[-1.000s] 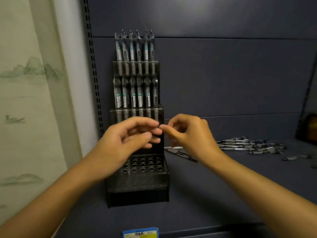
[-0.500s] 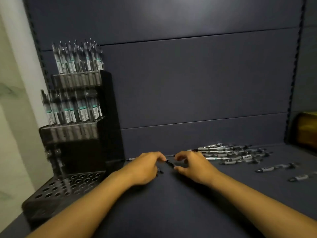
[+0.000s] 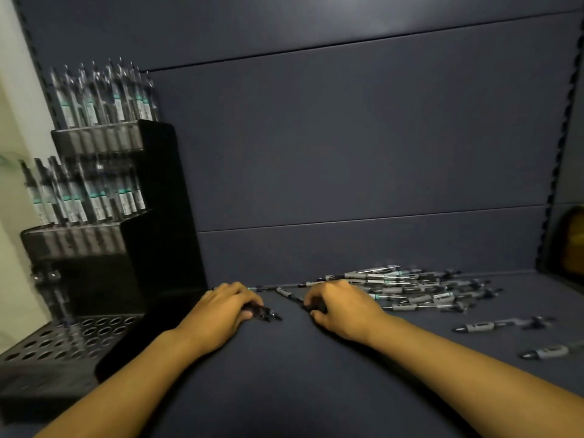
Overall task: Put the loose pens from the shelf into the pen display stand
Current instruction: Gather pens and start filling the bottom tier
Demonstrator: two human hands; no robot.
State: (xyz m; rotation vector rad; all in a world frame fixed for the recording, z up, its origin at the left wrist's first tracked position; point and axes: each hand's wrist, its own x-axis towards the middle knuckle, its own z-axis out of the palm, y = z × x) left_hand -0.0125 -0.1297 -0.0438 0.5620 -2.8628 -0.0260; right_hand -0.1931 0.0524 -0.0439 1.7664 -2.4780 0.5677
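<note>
A black tiered pen display stand (image 3: 148, 235) stands at the left, its two upper tiers full of upright pens and its low front tray (image 3: 72, 338) showing open holes. My left hand (image 3: 221, 311) lies low on the shelf beside the stand, fingers curled round a dark pen (image 3: 268, 313) whose tip pokes out to the right. My right hand (image 3: 341, 308) sits just to the right, fingers curled on another dark pen (image 3: 289, 294) that slants up-left. A heap of loose pens (image 3: 410, 287) lies behind the right hand.
Two separate pens lie at the right, one (image 3: 502, 324) nearer the heap and one (image 3: 550, 350) by the frame edge. The dark shelf back panel (image 3: 347, 153) rises behind. A brownish object (image 3: 573, 241) shows at the far right edge.
Both hands came down from in front of the stand to the shelf surface and closed on pens there. The view swung right, so the stand now sits at the left.
</note>
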